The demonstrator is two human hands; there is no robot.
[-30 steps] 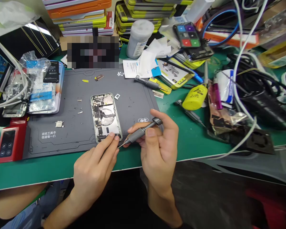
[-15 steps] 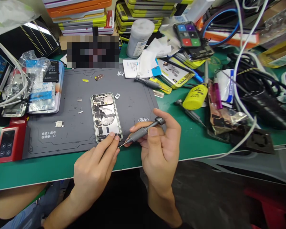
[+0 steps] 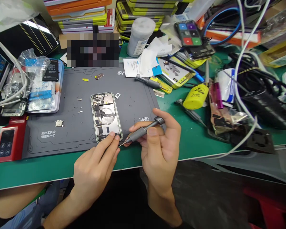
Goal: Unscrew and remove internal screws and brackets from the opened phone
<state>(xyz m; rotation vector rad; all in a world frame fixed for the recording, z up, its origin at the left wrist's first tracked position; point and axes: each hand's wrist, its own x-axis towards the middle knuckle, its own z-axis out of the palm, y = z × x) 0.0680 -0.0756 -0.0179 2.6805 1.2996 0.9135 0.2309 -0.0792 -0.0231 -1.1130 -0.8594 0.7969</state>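
Note:
An opened phone (image 3: pixel 107 116) lies on the grey work mat with its inner boards and a round coil showing. My left hand (image 3: pixel 95 165) has its fingers closed over the lower end of the phone, the fingertips pressing near the bottom edge. In my right hand (image 3: pixel 160 146) is a grey precision screwdriver (image 3: pixel 140 132), held slanted with its cap under the bent index finger. The thin shaft points down left to the phone's bottom edge, beside my left fingertips. Exactly where the tip touches is hidden.
A SIM tray (image 3: pixel 117 95) and small metal parts (image 3: pixel 59 123) lie on the mat (image 3: pixel 71 92). To the right are another screwdriver (image 3: pixel 147 81), a yellow container (image 3: pixel 195 96) and black cables (image 3: pixel 264 95). A red device (image 3: pixel 9 140) sits at the mat's left edge.
Both hands, the screwdriver and the phone keep practically the same positions. The view has shifted very slightly.

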